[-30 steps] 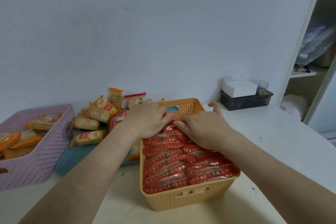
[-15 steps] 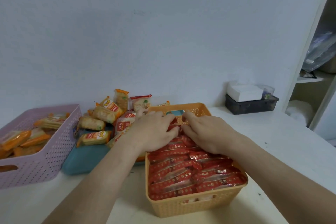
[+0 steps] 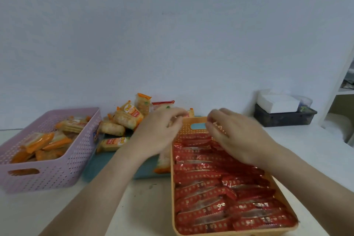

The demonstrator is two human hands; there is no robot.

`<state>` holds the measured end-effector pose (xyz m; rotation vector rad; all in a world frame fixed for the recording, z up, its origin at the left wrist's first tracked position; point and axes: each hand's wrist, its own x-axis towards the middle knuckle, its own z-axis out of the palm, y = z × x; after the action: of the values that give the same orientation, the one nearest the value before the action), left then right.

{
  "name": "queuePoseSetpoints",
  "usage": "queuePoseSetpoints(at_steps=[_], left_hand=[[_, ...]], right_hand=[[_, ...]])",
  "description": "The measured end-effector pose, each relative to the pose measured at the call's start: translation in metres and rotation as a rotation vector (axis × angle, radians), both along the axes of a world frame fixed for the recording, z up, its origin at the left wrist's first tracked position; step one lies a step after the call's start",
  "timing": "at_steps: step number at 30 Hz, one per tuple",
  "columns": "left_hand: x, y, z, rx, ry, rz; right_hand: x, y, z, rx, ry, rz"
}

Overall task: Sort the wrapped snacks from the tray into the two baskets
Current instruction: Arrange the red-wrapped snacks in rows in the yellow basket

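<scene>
An orange basket (image 3: pixel 186 130) at the right front is packed with rows of red wrapped snacks (image 3: pixel 210 193). At the left, a purple basket (image 3: pixel 63 170) holds orange wrapped snacks (image 3: pixel 44 143). A teal tray (image 3: pixel 115 161) lies between them with a loose pile of orange and red wrapped snacks (image 3: pixel 126 117) at its far end. My left hand (image 3: pixel 159 132) hovers over the tray beside the orange basket's far left corner, fingers curled. My right hand (image 3: pixel 235 136) hovers over the basket's far end, fingers curled. Both are blurred, so I cannot tell if they hold anything.
A dark box (image 3: pixel 283 119) with a white tissue pack on it stands against the wall at the back right. The edge of a white shelf unit (image 3: pixel 342 90) rises at the far right. Everything rests on a white table (image 3: pixel 134 207).
Both hands were together, pressed on the red snacks at the basket's far end. They have lifted and moved apart, the left toward the tray.
</scene>
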<state>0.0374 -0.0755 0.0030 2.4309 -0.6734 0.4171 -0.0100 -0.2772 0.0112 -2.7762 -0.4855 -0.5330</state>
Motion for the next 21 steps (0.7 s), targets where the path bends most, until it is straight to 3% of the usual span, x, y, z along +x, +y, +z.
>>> queuePoseSetpoints(at_steps=[3,7,10,14,21], left_hand=[[0.028,0.027,0.001,-0.131,-0.009,0.216],[0.068,0.048,-0.023,0.201,0.172,0.285],[0.079,0.055,-0.044,0.405,0.304,0.215],[0.084,0.075,-0.049,0.353,0.365,0.212],[0.095,0.083,-0.054,0.339,0.205,0.321]], right_hand=[[0.03,0.015,0.024,0.252,0.064,0.028],[0.083,0.042,0.039,0.291,0.351,0.079],[0.127,0.065,0.034,0.112,0.523,0.067],[0.177,0.09,0.016,-0.086,0.607,0.04],[0.216,0.102,-0.009,-0.307,0.439,0.011]])
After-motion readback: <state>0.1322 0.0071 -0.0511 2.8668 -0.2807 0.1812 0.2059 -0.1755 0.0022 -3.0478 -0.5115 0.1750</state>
